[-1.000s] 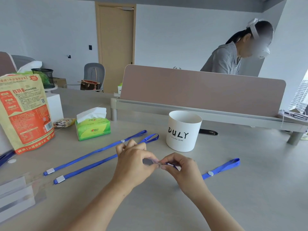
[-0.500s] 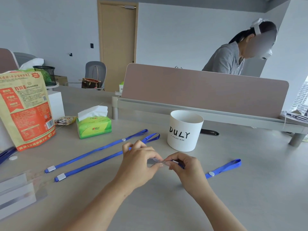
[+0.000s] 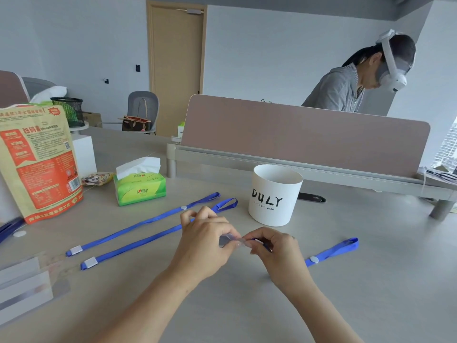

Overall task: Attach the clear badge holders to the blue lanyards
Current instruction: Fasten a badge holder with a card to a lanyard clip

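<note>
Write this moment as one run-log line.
left hand: pinching clear badge holder | right hand: pinching lanyard clip | two spare lanyards on desk | state: joining

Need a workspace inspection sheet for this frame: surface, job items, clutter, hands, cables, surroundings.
Surface: grey desk, flat, mostly bare near the hands.
Job's things: two blue lanyards lie side by side at left, white clips toward the wearer; third lanyard trails right from the hands; clear badge holders at left edge.
Clutter: snack pouch, green tissue box, white DULY cup.
Hands: left hand pinches a small clear piece; right hand pinches the third lanyard's clip end.
Cables: nothing seen.
Surroundings: desk divider, door, person beyond the divider.
</note>
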`<state>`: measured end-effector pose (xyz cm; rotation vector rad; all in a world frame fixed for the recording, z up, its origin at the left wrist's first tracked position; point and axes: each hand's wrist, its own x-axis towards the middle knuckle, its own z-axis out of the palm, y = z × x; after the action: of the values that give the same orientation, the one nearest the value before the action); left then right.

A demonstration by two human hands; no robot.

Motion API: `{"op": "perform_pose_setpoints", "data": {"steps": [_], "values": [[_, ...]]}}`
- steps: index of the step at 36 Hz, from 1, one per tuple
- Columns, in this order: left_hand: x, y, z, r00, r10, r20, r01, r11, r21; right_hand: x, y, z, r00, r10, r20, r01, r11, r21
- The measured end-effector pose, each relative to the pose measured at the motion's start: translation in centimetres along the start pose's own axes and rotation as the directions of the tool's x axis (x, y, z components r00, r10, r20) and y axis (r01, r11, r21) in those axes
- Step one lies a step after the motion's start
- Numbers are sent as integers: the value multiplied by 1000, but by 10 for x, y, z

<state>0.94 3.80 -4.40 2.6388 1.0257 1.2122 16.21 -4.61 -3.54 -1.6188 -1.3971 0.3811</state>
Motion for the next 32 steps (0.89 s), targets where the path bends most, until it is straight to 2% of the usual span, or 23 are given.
{"op": "perform_pose_setpoints", "data": {"steps": [14, 24, 32], "values": [[-1, 1, 0, 1000, -7, -21, 8, 999, 34, -1, 0, 3, 1000, -14, -18, 14, 1000, -24], [-2, 2, -1, 1000, 5, -23, -4, 999, 42, -1, 4, 6, 986, -163, -41, 156, 977, -149], [-2, 0, 0, 1000, -7, -18, 7, 1000, 18, -1, 8, 9, 967, -253, -43, 241, 953, -185]]}}
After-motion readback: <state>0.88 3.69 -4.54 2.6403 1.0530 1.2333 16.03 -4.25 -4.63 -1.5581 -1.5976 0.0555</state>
